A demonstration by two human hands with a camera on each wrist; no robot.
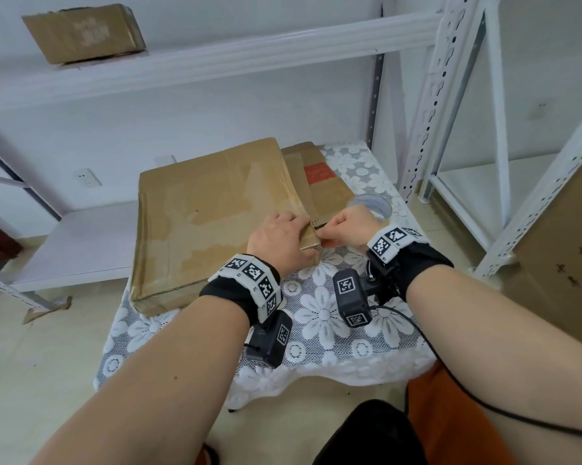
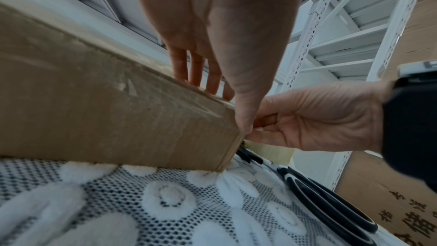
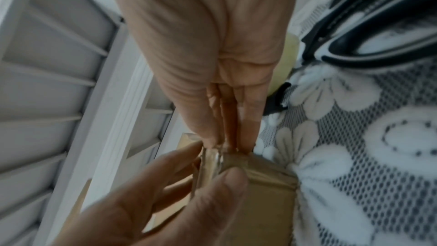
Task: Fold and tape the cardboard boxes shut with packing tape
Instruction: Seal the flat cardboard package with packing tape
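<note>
A large flat cardboard box (image 1: 209, 209) lies on the lace-covered table. My left hand (image 1: 303, 234) clamps its near right corner, with the fingers (image 2: 196, 74) lying on top and the thumb (image 2: 243, 119) pressed down the corner edge. My right hand (image 1: 326, 234) is at that same corner and pinches a strip of clear packing tape (image 3: 212, 158). The strip runs onto the side of the box (image 3: 260, 194). The tape roll (image 1: 373, 203) lies just behind my right hand, partly hidden by it.
A second flattened box with a red label (image 1: 320, 176) sits under the big box at the back right. Black scissors (image 2: 331, 199) lie on the floral cloth (image 1: 323, 317) below my right wrist. White metal shelving (image 1: 427, 95) surrounds the table. A large carton (image 1: 561, 246) stands at right.
</note>
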